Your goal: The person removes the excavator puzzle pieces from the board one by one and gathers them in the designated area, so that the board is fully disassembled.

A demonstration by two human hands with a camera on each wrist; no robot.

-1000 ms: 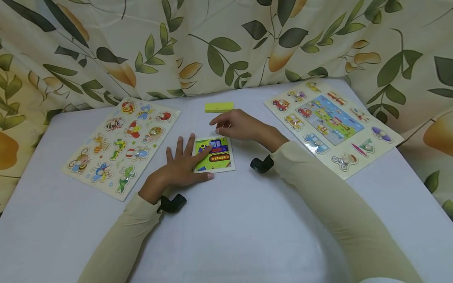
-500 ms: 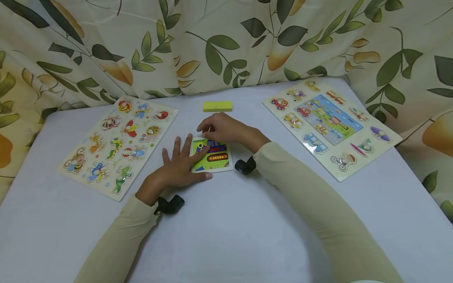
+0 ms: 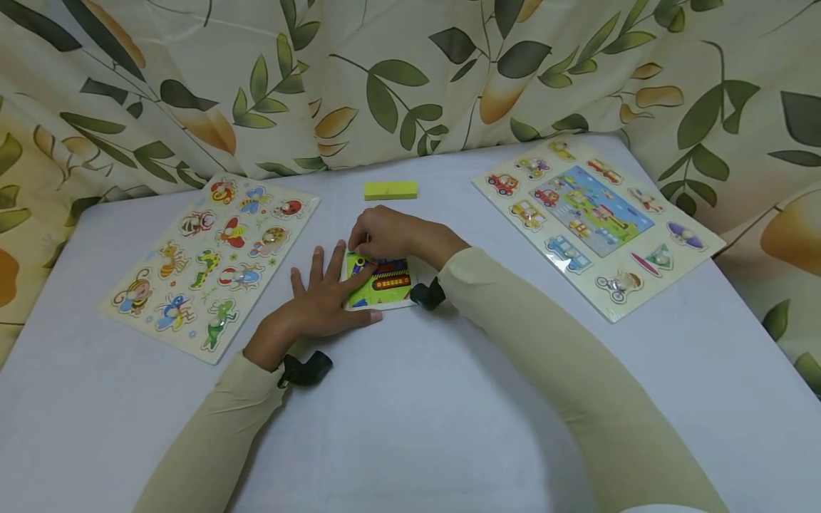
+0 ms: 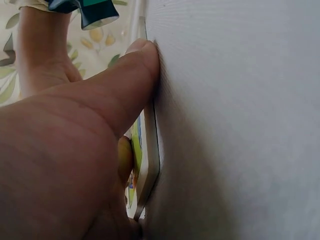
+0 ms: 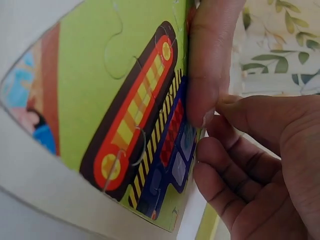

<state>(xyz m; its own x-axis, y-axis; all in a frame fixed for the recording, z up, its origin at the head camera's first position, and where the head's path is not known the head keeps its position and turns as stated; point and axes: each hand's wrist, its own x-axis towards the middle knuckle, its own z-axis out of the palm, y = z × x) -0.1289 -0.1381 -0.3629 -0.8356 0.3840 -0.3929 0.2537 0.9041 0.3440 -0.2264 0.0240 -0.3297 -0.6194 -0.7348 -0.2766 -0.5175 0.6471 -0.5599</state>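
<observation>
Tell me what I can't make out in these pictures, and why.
Head view: the far part of the tracked-vehicle jigsaw, hidden by the right hand.
Right wrist view: whether the right hand pinches anything; overlapping fingers hide the contact.
Left wrist view: most of the jigsaw's picture, covered by the left hand and seen nearly edge-on.
Head view: the rest of the left sleeve, cut off by the bottom edge.
Head view: fine details of the vehicle board, too small.

Jigsaw (image 3: 393,284) between left board (image 3: 216,246) and right board (image 3: 596,221), block (image 3: 390,190) behind it (all on the table (image 3: 442,406))
</observation>
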